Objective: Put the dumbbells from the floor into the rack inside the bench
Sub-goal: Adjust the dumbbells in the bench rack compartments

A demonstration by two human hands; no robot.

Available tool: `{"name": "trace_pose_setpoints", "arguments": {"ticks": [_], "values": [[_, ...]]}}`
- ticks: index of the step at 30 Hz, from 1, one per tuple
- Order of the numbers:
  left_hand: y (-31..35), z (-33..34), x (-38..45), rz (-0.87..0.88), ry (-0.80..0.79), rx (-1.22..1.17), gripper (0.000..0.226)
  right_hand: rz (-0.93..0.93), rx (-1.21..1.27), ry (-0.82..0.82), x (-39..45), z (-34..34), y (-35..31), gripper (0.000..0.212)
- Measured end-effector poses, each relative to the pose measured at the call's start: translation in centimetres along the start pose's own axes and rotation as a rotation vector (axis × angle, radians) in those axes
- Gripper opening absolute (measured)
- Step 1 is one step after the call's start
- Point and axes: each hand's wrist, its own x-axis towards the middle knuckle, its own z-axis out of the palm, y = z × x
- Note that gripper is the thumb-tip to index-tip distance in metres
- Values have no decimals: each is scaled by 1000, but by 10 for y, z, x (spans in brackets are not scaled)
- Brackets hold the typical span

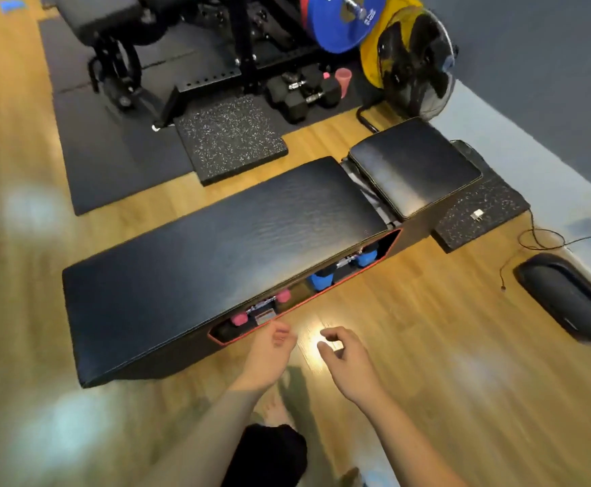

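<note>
One bench [223, 247]; inside its rack, one pink dumbbell [262, 305] and one blue dumbbell [343, 272]. Two black dumbbells [304, 93], one fan [415, 61], two speckled mats [230, 138], two hands [269, 353].

A pink dumbbell [259, 308] and a blue dumbbell [344, 269] lie in the black bench's [216, 254] red-edged side rack [304, 304].

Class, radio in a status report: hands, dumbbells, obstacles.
Left hand and right hand empty. Pink dumbbell and blue dumbbell racked in bench. Nothing blocking.
</note>
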Motion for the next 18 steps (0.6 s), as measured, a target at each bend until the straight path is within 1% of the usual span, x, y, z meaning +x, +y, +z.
{"name": "trace_pose_setpoints", "arguments": {"ticks": [3, 6, 8, 9, 11, 12, 13, 14, 16, 17, 18], "values": [[-62, 27, 91, -203, 20, 2, 14, -16, -84, -72, 79, 27, 52, 17], [-130, 43, 177, -304, 77, -9, 37, -86, -170, -152, 170, 66, 106, 31], [-165, 39, 221, -340, 181, -19, 47, -148, -202, -165, 226, 95, 135, 46], [-182, 36, 243, -345, 288, -31, 60, -193, -210, -144, 252, 109, 147, 57], [-212, 29, 278, -283, 521, -119, 92, -282, -230, -82, 295, 142, 168, 81], [-224, 26, 291, -221, 614, -150, 95, -318, -255, -50, 312, 158, 175, 91], [-235, 26, 302, -194, 656, -152, 88, -352, -273, -13, 323, 171, 179, 96], [-242, 26, 310, -165, 720, -164, 85, -379, -292, 15, 334, 184, 184, 96], [-254, 24, 331, -87, 905, -195, 110, -409, -350, 62, 349, 205, 188, 92], [-254, 22, 337, -19, 965, -181, 118, -407, -389, 82, 356, 214, 191, 100], [-261, 25, 341, 20, 992, -139, 120, -410, -408, 107, 360, 222, 194, 108]]}}
